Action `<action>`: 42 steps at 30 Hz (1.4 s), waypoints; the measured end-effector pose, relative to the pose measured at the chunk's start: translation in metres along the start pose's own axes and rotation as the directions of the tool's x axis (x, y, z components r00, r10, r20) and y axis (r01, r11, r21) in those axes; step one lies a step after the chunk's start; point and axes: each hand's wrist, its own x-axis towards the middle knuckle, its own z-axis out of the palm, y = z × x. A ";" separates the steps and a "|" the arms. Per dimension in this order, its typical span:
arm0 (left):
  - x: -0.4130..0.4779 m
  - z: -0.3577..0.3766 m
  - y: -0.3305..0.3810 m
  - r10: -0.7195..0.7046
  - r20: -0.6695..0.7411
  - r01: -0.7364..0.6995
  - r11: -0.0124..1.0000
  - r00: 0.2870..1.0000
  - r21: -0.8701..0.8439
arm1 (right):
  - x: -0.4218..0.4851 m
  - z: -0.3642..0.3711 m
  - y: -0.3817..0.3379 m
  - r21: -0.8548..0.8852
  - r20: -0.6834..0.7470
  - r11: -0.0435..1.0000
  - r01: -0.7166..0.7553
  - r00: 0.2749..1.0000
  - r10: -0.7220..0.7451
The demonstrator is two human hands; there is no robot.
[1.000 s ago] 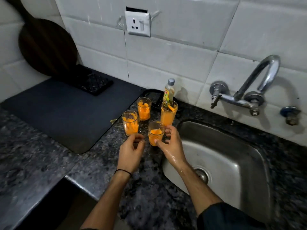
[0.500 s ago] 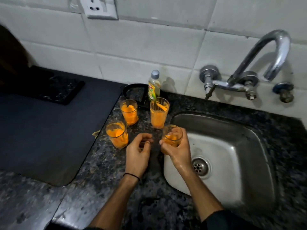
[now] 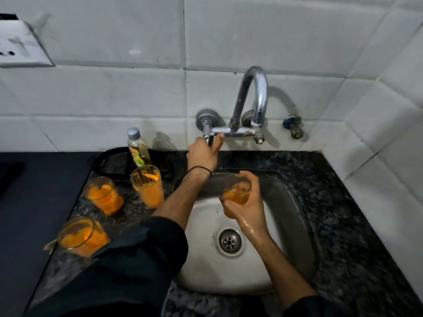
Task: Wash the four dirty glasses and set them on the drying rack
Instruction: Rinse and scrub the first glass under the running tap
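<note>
Four glasses, all smeared with orange residue. Three stand upright on the speckled stone table [image 3: 348, 202], left of the sink [image 3: 291, 216]: a tall glass [image 3: 147, 187] nearest the basin, a shorter glass [image 3: 103, 196] just to its left, and a third glass [image 3: 80, 236] at lower left of the frame, partly behind a black sleeve [image 3: 137, 259].

The fourth glass [image 3: 237, 193] is over the sink bowl, centre-right, tilted. Right hand [image 3: 248, 203] is wrapped round it from below, fingers curled on the wall; skin looks wet. The drain [image 3: 229, 240] lies below it.

Left hand [image 3: 203, 154] reaches up to the wall, fingers closed on the tap handle [image 3: 211, 137]. A thin black band [image 3: 199, 170] sits on that wrist. The chrome spout [image 3: 257, 94] arches above, centre of the frame; no stream of water can be made out. A second valve [image 3: 294, 127] sits on the tiles to the right.

A small clear bottle [image 3: 138, 148] with a grey cap stands behind the tall glass, against a black round tray [image 3: 113, 163]. A dark mat [image 3: 34, 202] covers the left of the table. White wall socket [image 3: 20, 46] at upper left.
</note>
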 end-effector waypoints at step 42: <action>-0.089 0.083 -0.065 -0.293 0.728 0.771 0.057 0.620 -0.634 | 0.039 -0.047 0.008 -0.690 0.698 0.355 0.631 0.710 0.095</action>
